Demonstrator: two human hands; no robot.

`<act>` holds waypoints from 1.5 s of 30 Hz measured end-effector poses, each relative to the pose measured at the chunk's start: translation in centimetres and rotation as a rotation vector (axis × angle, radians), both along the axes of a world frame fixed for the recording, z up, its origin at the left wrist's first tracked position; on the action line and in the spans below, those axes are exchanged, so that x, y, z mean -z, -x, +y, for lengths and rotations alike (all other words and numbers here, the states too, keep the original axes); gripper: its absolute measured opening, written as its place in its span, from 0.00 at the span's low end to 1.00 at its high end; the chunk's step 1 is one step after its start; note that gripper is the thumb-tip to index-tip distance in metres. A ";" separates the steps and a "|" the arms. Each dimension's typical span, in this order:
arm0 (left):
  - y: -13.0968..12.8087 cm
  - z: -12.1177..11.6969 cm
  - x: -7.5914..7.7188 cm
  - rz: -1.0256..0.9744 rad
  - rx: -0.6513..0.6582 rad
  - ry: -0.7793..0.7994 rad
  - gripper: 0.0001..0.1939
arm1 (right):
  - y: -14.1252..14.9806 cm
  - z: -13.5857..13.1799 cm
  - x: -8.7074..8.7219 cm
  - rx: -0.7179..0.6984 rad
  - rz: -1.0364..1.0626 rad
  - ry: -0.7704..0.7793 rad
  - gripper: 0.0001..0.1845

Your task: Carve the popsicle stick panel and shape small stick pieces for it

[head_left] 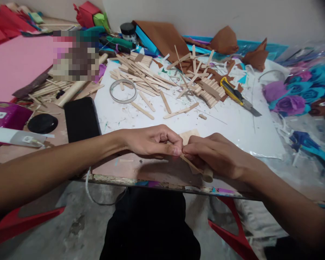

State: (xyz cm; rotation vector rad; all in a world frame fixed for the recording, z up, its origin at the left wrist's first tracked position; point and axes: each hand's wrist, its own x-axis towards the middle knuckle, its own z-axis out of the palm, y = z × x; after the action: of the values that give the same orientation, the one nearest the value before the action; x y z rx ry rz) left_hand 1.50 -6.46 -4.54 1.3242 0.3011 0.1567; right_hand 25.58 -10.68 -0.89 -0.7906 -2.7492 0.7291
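Note:
My left hand and my right hand meet at the near edge of the table, fingertips touching. Both are closed in a pinch on a small wooden craft piece made of flat sticks; a thin stick and a rounded wooden end stick out below my right hand. The piece's pale flat top shows between the two hands. Most of it is hidden by my fingers.
A white sheet covers the table, strewn with loose wooden sticks. On it lie a tape ring and a yellow utility knife. A black phone lies to the left. Paper flowers crowd the right; red stool legs stand below.

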 end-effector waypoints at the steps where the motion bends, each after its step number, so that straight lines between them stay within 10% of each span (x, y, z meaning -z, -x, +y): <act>1: 0.0 0.0 -0.1 0.002 -0.003 0.002 0.19 | 0.0 0.0 -0.1 0.011 -0.007 0.023 0.16; 12: -0.7 -0.2 1.1 -0.116 -0.060 0.423 0.19 | -0.4 0.4 1.1 0.149 0.307 -0.082 0.12; 24: -1.8 -1.9 1.0 -0.075 -0.418 0.069 0.20 | 1.0 0.3 1.8 0.612 0.437 0.155 0.09; 37: -1.8 -2.4 1.0 -0.033 -0.450 0.067 0.16 | 0.5 0.7 2.2 0.563 0.481 0.219 0.06; 45: -1.9 -2.4 0.9 -0.024 -0.412 0.063 0.13 | 0.8 0.7 1.6 0.412 0.441 -0.008 0.04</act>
State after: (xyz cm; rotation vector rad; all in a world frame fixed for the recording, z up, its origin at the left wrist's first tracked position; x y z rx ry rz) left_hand 3.37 -8.82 -5.39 1.1845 0.5531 0.5052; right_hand 24.79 -9.98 -2.51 -1.0104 -2.1097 0.7020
